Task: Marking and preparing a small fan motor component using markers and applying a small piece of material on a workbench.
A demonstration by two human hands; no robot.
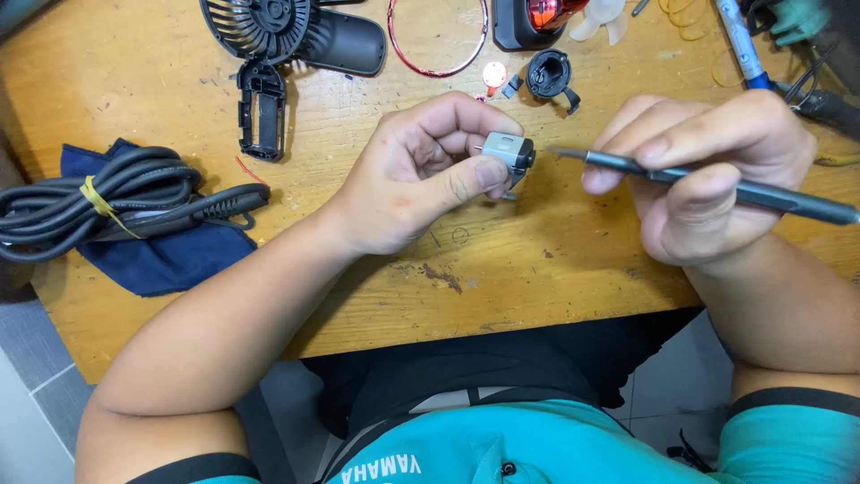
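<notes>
Motor: we pinch a small grey motor (509, 151) in our left hand (421, 179), thumb underneath and forefinger curled over the top, so it sits lifted off the table just in front of us.
Tool: our right hand (717, 170) is closed around a slim grey screwdriver (717, 182), held like a pen, with its tip aimed at the dark end of the motor and stopping just short of it.
Grip: both hands are shut tight on what they hold; neither has any slack that we can see.
Step in hand: we judge this as the lining-up stage, with the tip close to the motor's end but not yet touching.
Next move: we think it calls for a steady left pinch and a short, fine advance of the tip, since the part is tiny and could twist between the fingers.
Surface: we work over a worn wooden table (537, 278) with scratches and dark stains.
Nearby parts: a black fan grille with its handle shell (269, 54) lies at the far edge, a red wire ring (437, 40) beside it, and a small black round cap (548, 73) nearer our hands.
Left side: a bundled black cable (116, 206), tied with a yellow band, rests on a dark blue cloth (170, 260).
Room: grey floor tiles (40, 358) show below the table edge; little else of the room can be seen.
</notes>
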